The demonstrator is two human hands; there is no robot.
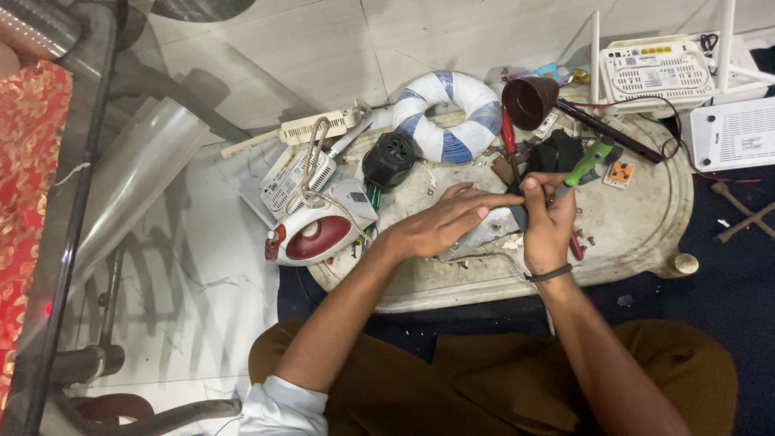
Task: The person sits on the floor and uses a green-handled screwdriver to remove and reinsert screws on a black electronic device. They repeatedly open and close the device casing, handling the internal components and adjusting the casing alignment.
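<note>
brown trousers (484, 379) nearest | L hand (440, 226) fingers flat on grey metal plate (484, 232) | R hand (549, 222) clenched on green-handled screwdriver (588, 163), long axis up-right | maroon funnel (529, 101) contents unclear | bench (646, 234)

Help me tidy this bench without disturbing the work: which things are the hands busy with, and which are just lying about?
In hand:
- left hand resting on the metal plate
- right hand gripping the green-handled tool

Lying about:
- red and white iron
- blue and white ring
- maroon funnel
- red screwdriver
- white routers
- black round part
</note>
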